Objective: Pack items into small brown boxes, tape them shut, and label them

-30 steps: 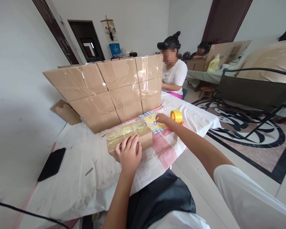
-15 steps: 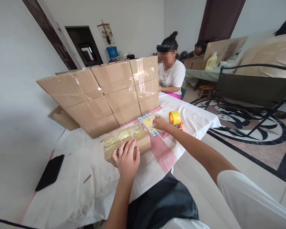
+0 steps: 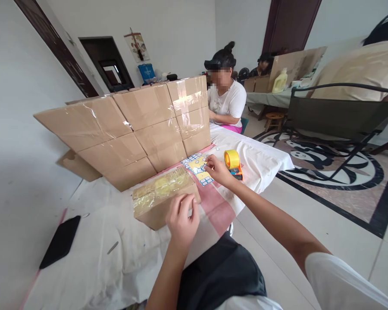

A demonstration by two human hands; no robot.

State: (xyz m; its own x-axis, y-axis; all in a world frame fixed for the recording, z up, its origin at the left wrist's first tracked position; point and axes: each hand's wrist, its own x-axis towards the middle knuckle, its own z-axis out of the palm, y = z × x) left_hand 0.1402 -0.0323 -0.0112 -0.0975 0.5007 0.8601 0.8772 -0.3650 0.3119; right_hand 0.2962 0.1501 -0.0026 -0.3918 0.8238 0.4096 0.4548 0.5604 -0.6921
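A small cardboard carton (image 3: 163,202) stands on the cloth before me, its top covered with shiny yellowish clear tape. My left hand (image 3: 183,219) is at the carton's near side, fingers loosely curled and thumb apart; whether it still touches the cardboard I cannot tell. Beyond the carton's right end, my right hand (image 3: 219,170) hovers over or rests on a blue, white and yellow patterned sheet (image 3: 197,165). Its fingers are bent, with nothing visible in them. Just right of that hand is a yellow roll of tape (image 3: 232,159) in an orange dispenser (image 3: 240,173).
Stacked taped cartons (image 3: 151,125) form a wall along the table's far side. A black flat object (image 3: 61,242) and a small thin strip (image 3: 113,247) lie at left on the white tablecloth (image 3: 93,275). A co-worker (image 3: 228,99) sits beyond; a dark chair (image 3: 339,120) stands right.
My left hand has come off the carton's taped top and drawn back toward me, its fingers curling. My right hand stays by the patterned sheet, slightly raised. The view has shifted a little.
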